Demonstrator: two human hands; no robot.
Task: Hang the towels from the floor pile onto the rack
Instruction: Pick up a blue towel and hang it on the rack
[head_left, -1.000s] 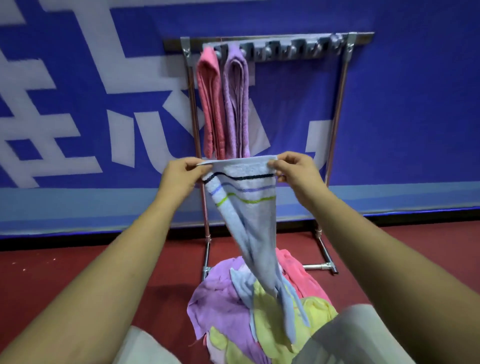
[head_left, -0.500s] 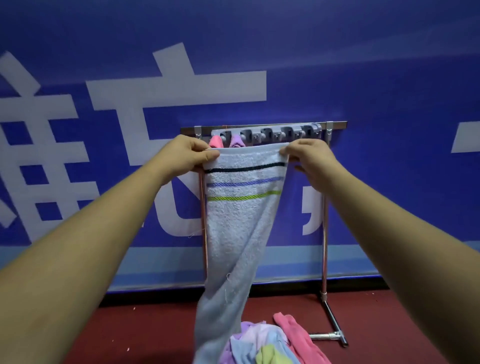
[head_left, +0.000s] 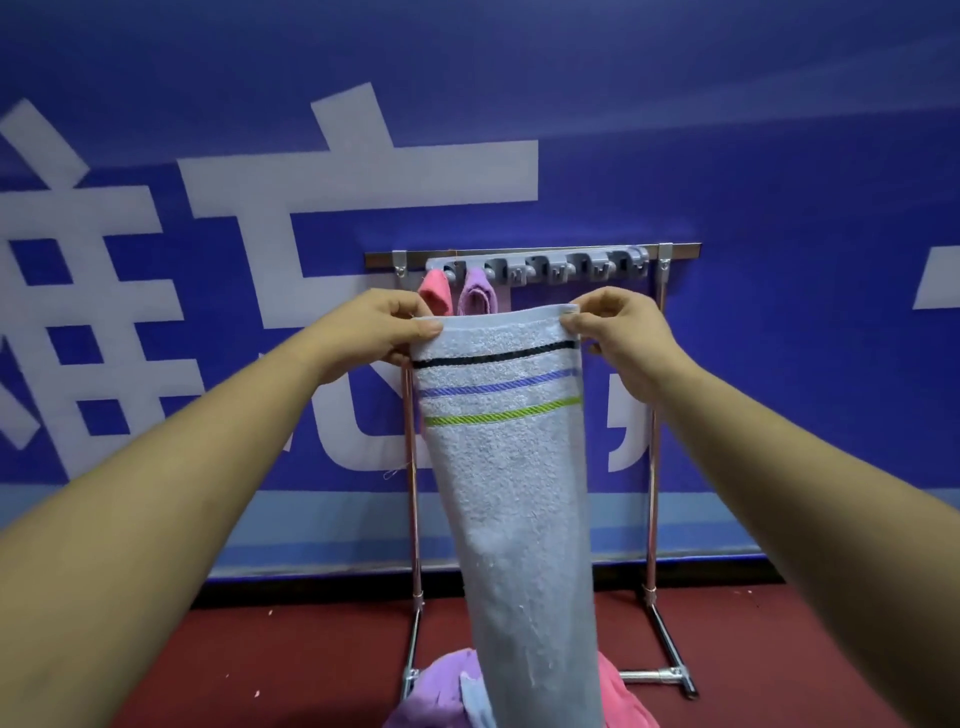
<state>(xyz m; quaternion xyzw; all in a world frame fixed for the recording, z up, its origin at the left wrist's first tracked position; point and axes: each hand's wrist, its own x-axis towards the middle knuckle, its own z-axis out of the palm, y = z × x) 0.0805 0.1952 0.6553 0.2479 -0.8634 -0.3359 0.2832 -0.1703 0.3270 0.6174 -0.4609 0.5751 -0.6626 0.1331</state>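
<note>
2 towels, the pink towel (head_left: 435, 292) and purple towel (head_left: 479, 292), already hang on the rack (head_left: 535, 255). The left hand (head_left: 375, 328) and right hand (head_left: 618, 326) pinch the striped towel (head_left: 511, 467) by its top corners just below the clips, not yet hung. The floor pile (head_left: 441, 691) remains.

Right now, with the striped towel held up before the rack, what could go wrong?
1. The left grip and right grip each pinch only a top corner of the towel; one slip and it may drop.
2. Its top edge sits just in front of the pink towel and purple towel; lifting it to the rack could knock them loose.
3. Its lower end hangs down in front of the pile and might drag a towel along.
</note>
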